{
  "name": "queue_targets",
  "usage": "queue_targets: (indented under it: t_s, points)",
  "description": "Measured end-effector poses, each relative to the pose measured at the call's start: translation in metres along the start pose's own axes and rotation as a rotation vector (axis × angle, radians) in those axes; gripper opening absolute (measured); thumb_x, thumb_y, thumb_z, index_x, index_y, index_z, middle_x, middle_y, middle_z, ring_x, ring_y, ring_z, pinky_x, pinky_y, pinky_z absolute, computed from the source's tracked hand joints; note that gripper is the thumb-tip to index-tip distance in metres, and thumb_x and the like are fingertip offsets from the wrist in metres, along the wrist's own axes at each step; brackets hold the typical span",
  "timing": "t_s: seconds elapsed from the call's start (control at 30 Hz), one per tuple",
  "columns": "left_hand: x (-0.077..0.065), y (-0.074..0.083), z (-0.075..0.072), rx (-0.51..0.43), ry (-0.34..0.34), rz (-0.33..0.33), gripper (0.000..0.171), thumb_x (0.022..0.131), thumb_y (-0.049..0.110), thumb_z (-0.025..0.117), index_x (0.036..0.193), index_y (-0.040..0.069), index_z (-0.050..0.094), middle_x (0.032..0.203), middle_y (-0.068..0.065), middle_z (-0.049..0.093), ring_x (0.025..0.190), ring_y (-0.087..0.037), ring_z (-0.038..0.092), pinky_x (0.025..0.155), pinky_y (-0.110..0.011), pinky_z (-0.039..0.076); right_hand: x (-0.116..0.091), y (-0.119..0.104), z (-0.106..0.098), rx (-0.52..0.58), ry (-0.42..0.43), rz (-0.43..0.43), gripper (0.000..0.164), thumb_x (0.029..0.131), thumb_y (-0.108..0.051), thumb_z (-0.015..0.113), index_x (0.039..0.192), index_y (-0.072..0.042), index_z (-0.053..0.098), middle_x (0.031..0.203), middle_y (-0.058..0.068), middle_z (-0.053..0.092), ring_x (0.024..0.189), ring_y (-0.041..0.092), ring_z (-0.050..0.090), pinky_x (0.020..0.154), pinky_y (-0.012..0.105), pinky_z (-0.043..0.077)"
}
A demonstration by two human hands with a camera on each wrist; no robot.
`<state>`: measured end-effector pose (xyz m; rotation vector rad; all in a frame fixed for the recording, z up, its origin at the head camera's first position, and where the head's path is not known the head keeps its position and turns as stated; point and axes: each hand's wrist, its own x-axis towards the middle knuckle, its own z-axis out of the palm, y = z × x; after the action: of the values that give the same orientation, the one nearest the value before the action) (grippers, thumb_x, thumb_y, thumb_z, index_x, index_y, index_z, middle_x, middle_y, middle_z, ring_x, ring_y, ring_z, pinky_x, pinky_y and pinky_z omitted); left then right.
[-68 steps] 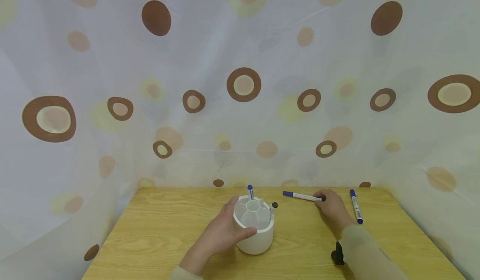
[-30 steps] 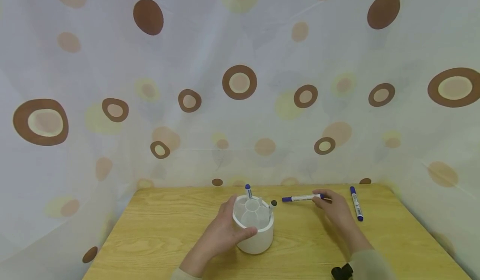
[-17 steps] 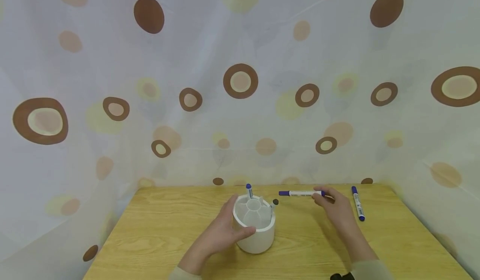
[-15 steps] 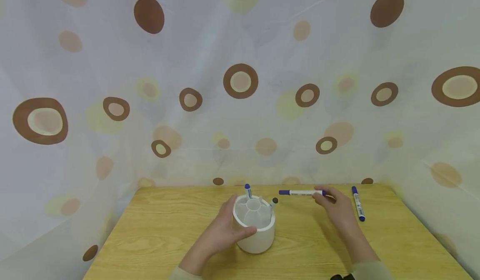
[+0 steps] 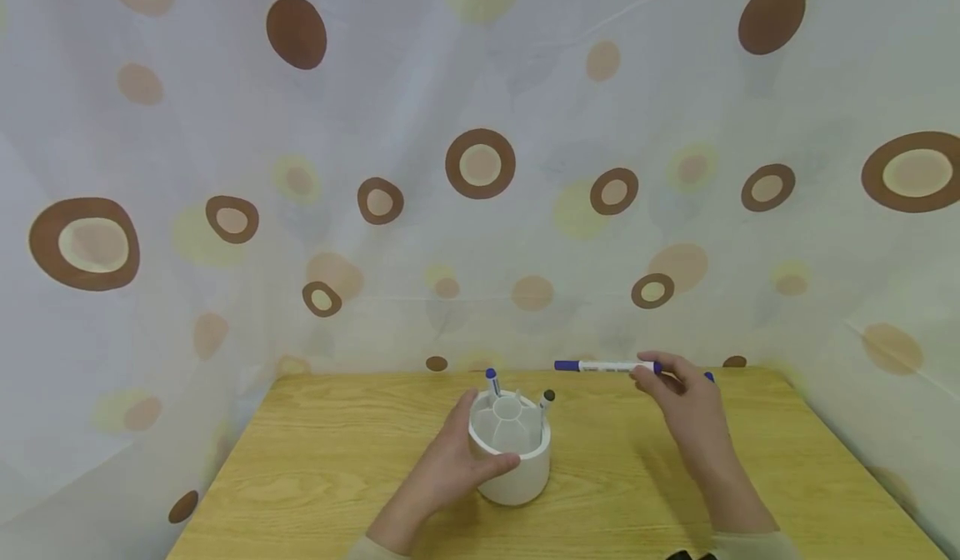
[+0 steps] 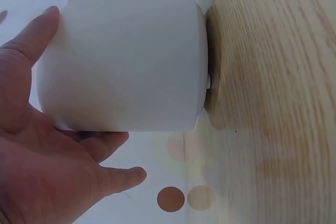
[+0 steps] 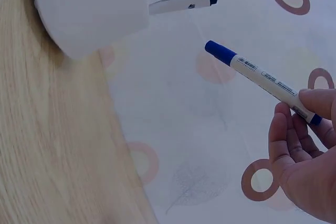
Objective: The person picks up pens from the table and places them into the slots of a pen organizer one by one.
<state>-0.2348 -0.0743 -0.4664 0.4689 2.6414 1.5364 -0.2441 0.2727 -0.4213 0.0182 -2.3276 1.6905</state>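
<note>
My left hand (image 5: 457,452) grips a white round pen holder (image 5: 517,481) by its side, thumb across the front and fingers round the left. The holder has a compartmented top, and in it stand a blue-capped marker (image 5: 492,381) and a dark-capped marker (image 5: 547,402), both leaning. To the right, my right hand (image 5: 690,406) pinches a white marker with blue ends (image 5: 607,367) by one end, between thumb and fingers. That marker lies level in the air, its blue cap pointing left toward the holder. In the right wrist view the held marker (image 7: 262,78) shows printed text and a barcode.
Another blue-capped marker (image 5: 708,377) lies on the wooden table (image 5: 337,452) at the right, mostly hidden behind my right hand. A pale curtain (image 5: 420,68) with brown and beige circles hangs at the table's back edge and along both sides.
My right hand has taken hold of the marker's end and raised it off the table. The left hand has stayed on the pen holder, which has hardly moved.
</note>
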Motion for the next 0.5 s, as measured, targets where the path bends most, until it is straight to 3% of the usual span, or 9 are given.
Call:
queue_targets:
  t_s: [0.07,0.13,0.33,0.5]
  points:
    - [0.001,0.000,0.001,-0.005,-0.001,-0.002,0.118,0.087,0.043,0.097,0.172,0.007,0.025,0.161,-0.022,0.050,0.141,-0.045,0.056,0.115,-0.072,0.046,0.000,-0.004,0.000,0.047,0.004,-0.019,0.050,0.110,-0.044,0.069,0.148,-0.010,0.064,0.123,0.001,0.078,0.110,0.004,0.072,0.099,0.014,0.051]
    - [0.002,0.000,0.001,0.000,-0.001,-0.006,0.117,0.087,0.043,0.096,0.172,0.007,0.025,0.160,-0.021,0.050,0.140,-0.044,0.057,0.114,-0.072,0.047,0.000,-0.008,0.000,0.093,0.010,-0.031,0.045,0.110,-0.040,0.071,0.144,-0.010,0.065,0.119,-0.002,0.079,0.109,0.005,0.073,0.096,0.010,0.050]
    - [0.007,0.002,0.001,0.006,0.012,-0.003,0.115,0.087,0.043,0.096,0.171,0.007,0.026,0.158,-0.021,0.052,0.138,-0.043,0.058,0.113,-0.070,0.049,0.001,-0.018,0.000,0.223,-0.004,-0.075,0.034,0.109,-0.027,0.075,0.137,-0.010,0.065,0.111,-0.005,0.078,0.107,0.008,0.074,0.098,0.013,0.053]
    - [0.009,0.003,0.001,0.009,0.015,0.010,0.113,0.088,0.042,0.096,0.170,0.006,0.028,0.156,-0.020,0.053,0.136,-0.042,0.060,0.112,-0.068,0.050,0.000,-0.023,0.002,0.308,-0.055,-0.129,0.036,0.107,-0.014,0.076,0.137,-0.001,0.060,0.116,-0.001,0.072,0.104,0.011,0.075,0.097,0.018,0.057]
